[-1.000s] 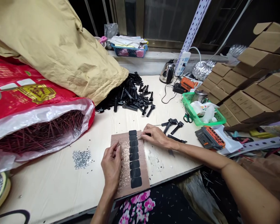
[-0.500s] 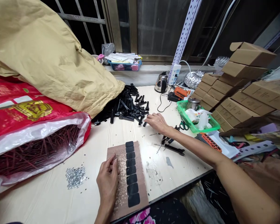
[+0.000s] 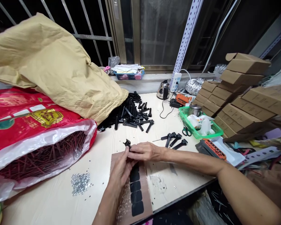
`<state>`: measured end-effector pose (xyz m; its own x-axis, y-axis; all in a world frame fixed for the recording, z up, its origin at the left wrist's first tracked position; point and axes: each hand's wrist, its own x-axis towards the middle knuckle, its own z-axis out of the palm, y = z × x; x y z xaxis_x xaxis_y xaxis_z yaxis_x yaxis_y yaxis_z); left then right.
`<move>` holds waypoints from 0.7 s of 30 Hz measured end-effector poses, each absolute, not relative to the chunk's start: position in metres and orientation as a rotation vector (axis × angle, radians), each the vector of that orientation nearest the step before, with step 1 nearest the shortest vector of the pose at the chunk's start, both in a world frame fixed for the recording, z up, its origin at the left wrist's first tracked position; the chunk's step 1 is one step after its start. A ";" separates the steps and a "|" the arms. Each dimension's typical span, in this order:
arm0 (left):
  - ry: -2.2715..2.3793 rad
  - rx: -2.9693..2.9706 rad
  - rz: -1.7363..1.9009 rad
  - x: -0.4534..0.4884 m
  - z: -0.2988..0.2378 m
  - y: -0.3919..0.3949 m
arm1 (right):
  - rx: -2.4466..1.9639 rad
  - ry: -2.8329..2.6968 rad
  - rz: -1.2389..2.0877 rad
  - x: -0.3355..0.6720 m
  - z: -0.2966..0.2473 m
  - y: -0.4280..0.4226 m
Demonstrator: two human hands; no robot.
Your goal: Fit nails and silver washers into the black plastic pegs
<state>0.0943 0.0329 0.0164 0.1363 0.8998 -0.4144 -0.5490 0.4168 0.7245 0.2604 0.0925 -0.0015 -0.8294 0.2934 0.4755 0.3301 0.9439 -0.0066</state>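
My left hand and my right hand meet over the top end of a brown board that carries a column of black pads. Both are pinched on one small black plastic part, which sticks up between the fingertips. A large heap of the same black parts lies farther back on the table. A few finished black pieces lie to the right of my right hand.
A red sack of thin dark rods and a tan paper sack fill the left. Small silver bits lie near the board. A green basket, scissors, an orange tool and stacked cardboard boxes stand at the right.
My right hand reached out to the black heap, then came back with a black part. My left hand lifted off the board and joined it on the part.
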 end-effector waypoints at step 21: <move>0.863 0.322 1.115 0.117 -0.010 0.096 | -1.397 -2.161 0.594 0.275 -0.004 0.155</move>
